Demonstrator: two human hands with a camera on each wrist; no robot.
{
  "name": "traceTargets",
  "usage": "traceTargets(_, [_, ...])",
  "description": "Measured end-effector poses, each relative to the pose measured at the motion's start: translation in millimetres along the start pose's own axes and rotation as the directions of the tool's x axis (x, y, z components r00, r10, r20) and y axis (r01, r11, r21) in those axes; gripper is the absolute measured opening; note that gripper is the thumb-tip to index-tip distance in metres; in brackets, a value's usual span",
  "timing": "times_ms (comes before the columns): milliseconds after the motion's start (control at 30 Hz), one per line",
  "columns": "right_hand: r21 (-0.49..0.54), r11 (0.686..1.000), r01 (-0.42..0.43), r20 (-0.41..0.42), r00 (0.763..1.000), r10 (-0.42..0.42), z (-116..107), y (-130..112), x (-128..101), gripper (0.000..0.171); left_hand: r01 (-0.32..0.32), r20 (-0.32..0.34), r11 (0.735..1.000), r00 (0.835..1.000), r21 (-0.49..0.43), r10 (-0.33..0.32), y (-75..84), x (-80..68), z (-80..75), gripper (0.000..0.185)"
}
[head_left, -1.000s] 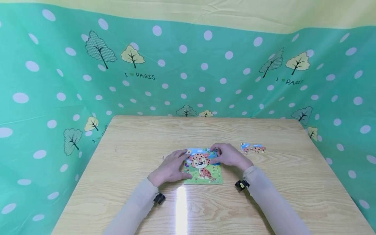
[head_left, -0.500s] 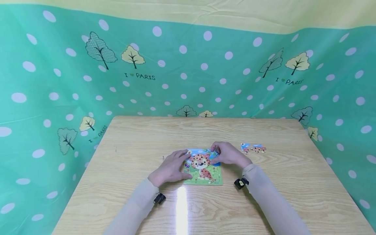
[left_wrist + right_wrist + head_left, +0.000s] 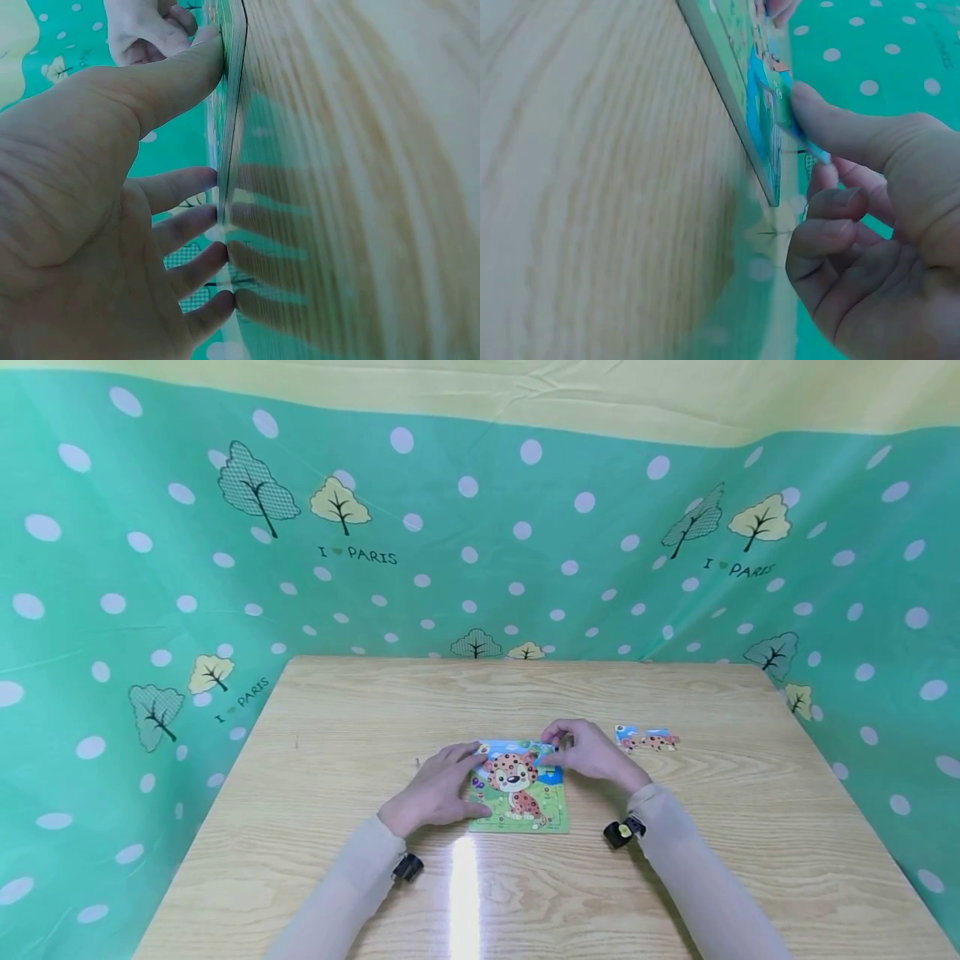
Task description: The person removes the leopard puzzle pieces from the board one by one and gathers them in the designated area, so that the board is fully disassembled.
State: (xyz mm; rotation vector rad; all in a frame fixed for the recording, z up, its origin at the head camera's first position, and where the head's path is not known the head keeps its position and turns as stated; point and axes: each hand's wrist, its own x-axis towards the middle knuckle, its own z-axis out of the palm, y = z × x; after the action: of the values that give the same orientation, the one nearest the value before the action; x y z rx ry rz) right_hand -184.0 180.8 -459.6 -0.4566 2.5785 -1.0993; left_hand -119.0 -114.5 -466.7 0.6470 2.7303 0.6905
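Observation:
A jigsaw board (image 3: pixel 525 806) with a spotted cartoon cub lies flat on the wooden table (image 3: pixel 675 877). My left hand (image 3: pixel 438 787) lies flat on the table at the board's left edge. Its fingers (image 3: pixel 187 229) are straight and its thumb presses the board's rim (image 3: pixel 234 90). My right hand (image 3: pixel 587 750) is at the board's far right corner. There the thumb (image 3: pixel 840 127) and curled fingers pinch a thin blue puzzle piece (image 3: pixel 812 148) against the board (image 3: pixel 739 67). Two loose pieces (image 3: pixel 647 739) lie to the right of that hand.
A teal polka-dot cloth (image 3: pixel 150 610) with trees hangs behind and beside the table. Bare wood stretches around the board on every side. A bright glare streak (image 3: pixel 463 893) runs in front of the board.
My right hand has crept slightly farther back along the board's top right corner. The left hand and the board have stayed put.

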Motion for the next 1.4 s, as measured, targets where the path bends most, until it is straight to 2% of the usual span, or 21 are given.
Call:
traceTargets(167, [0.061, 0.998, 0.022, -0.01, 1.0, -0.021, 1, 9, 0, 0.015, 0.004, 0.001, 1.0, 1.0, -0.003, -0.004, -0.4, -0.5, 0.4, 0.093])
traceTargets(333, [0.127, 0.992, -0.008, 0.018, 1.0, 0.005, 2, 13, 0, 0.018, 0.009, 0.004, 1.0, 1.0, -0.003, -0.009, -0.5, -1.3, 0.6, 0.094])
traceTargets(533, [0.181, 0.983, -0.028, 0.014, 1.0, 0.026, 0, 16, 1, 0.022, 0.011, 0.007, 1.0, 1.0, -0.005, -0.011, -0.5, -1.0, 0.5, 0.094])
traceTargets(867, [0.183, 0.983, -0.021, -0.013, 1.0, 0.024, -7, 24, 3, 0.024, 0.01, 0.005, 1.0, 1.0, 0.007, -0.01, -1.3, -0.5, 0.3, 0.094])
traceTargets(1100, [0.181, 0.982, -0.057, -0.022, 0.998, 0.062, -13, 27, -1, 0.028, 0.007, 0.003, 1.0, 1.0, 0.004, -0.007, -1.3, -0.6, -0.1, 0.094])
traceTargets(1400, [0.196, 0.979, -0.058, -0.046, 0.997, 0.068, -24, 37, -6, 0.033, 0.008, 0.005, 1.0, 1.0, 0.012, -0.008, -1.6, 0.4, 1.0, 0.094])
